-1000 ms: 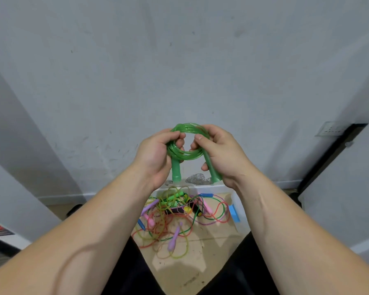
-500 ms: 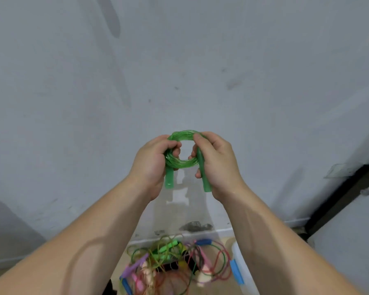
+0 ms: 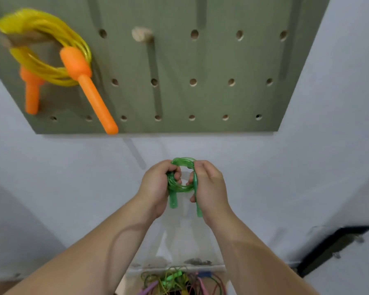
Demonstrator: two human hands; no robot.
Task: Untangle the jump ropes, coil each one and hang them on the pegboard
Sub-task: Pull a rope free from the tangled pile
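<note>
Green rope: a translucent green plastic jump rope [image 3: 178,189], wound into a small tight coil, is held up before the pale grey wall [image 3: 307,177]. It is below the pegboard and apart from it.
Handles: two green handles hang down from the coil, one [image 3: 173,201] by the left palm and the other [image 3: 199,209] along the right palm.
Left hand: the left hand [image 3: 155,188] grips the coil's left side. Its fingers [image 3: 165,167] are curled over the strands, with the thumb tucked into the loop.
Right hand: the right hand [image 3: 211,187] grips the right side. Its fingers [image 3: 200,167] are bent round the strands and the top of that handle.
Pegboard: an olive-green wooden pegboard with rows of round holes [image 3: 222,60] is fixed to the wall, above the hands.
Peg: a short round wooden peg [image 3: 141,35] juts from the top row, up and a little left of the green coil.
Yellow rope: a coiled yellow plastic jump rope with orange handles [image 3: 51,71] hangs at the board's left end. What it hangs from is blurred.
Floor: a tangle of coloured jump ropes [image 3: 179,283] lies low between the forearms, partly cut off by the frame edge.
</note>
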